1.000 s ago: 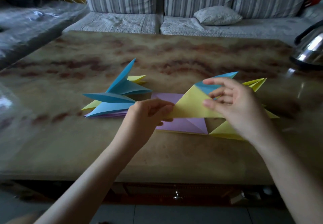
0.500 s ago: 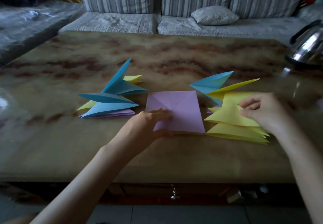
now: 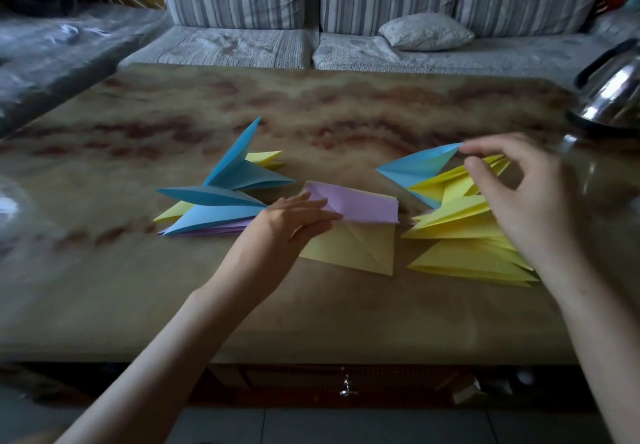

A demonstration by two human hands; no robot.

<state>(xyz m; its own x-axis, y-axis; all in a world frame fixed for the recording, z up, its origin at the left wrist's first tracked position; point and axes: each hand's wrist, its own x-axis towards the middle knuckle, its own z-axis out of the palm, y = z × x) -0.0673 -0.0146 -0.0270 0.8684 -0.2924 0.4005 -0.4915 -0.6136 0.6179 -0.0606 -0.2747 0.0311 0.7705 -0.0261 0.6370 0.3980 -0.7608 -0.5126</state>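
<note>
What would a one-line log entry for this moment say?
left hand: pinches purple sheet, near edge raised off yellow sheet | right hand: loose above folded yellow pile, by blue piece tip

At frame centre, the left hand pinches a lilac square paper sheet lifted off a yellow square paper sheet. Centre right, the right hand touches a blue folded paper piece at its tip.

text: none legible | labels: none | numbers: none | signs: none
</note>
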